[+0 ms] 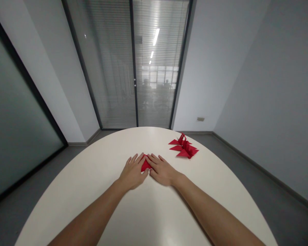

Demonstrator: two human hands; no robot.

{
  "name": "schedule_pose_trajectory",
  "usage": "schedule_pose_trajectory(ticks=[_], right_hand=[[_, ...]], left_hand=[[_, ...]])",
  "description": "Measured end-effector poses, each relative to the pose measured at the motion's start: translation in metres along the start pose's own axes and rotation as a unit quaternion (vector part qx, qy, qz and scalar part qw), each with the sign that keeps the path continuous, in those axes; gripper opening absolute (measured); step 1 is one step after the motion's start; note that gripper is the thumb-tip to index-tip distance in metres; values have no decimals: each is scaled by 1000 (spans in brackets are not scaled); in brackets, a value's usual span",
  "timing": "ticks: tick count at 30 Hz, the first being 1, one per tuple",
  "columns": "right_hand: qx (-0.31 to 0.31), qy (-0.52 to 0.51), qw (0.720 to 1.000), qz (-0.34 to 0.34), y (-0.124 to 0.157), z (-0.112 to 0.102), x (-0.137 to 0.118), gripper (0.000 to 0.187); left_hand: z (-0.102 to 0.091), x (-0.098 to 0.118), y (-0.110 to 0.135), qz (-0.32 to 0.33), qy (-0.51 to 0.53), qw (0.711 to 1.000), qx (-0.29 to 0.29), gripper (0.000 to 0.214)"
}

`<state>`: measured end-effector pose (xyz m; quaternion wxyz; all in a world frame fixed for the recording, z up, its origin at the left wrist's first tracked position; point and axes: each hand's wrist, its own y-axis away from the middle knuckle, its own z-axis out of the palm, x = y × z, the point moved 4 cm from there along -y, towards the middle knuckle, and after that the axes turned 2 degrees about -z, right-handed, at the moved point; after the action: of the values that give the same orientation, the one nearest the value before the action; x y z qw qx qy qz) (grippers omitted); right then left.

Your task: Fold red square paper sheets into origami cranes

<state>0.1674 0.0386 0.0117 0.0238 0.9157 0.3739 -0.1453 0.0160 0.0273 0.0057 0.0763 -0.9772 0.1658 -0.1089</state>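
A small piece of folded red paper (145, 165) lies flat on the white table, partly covered by my fingers. My left hand (135, 172) rests on its left side with the fingers stretched out and the thumb near the lower edge. From the right, my right hand (161, 169) lies over the paper's other side, fingers extended and flat. Both sets of fingertips almost meet at the paper's top. Beyond my right hand, several red origami cranes (185, 148) stand close together, their pointed wings overlapping.
The round white table (87, 177) curves away on both sides. Behind it stands a glass partition with blinds (115, 75), in a dark frame. A wall socket (200, 119) sits low on the right wall, above grey floor (261, 181).
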Motion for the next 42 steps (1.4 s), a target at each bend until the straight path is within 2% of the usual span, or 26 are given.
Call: schedule_pose_trajectory(ticks=[11,20,28,34,37,42], right_hand=[[15,2,1000,4,-1,2,2,63],[97,7,995,-11,0,-2,-2,60],[157,7,986,-62,-1,-12,-9,49],[155,22,986,-53,-1,-14,-10,36],[164,25,985,-44,-1,-15,-8,34],[180,4,984,18,-1,-17,0,40]], left_hand=[[-4,2,0,1,5,1000,6,56],[0,0,-2,10,5,1000,21,48],[-1,2,-5,46,38,997,49,39],[-8,5,-4,77,101,987,98,35],[-11,5,-2,67,122,983,117,34],[-12,-1,0,36,129,978,161,42]])
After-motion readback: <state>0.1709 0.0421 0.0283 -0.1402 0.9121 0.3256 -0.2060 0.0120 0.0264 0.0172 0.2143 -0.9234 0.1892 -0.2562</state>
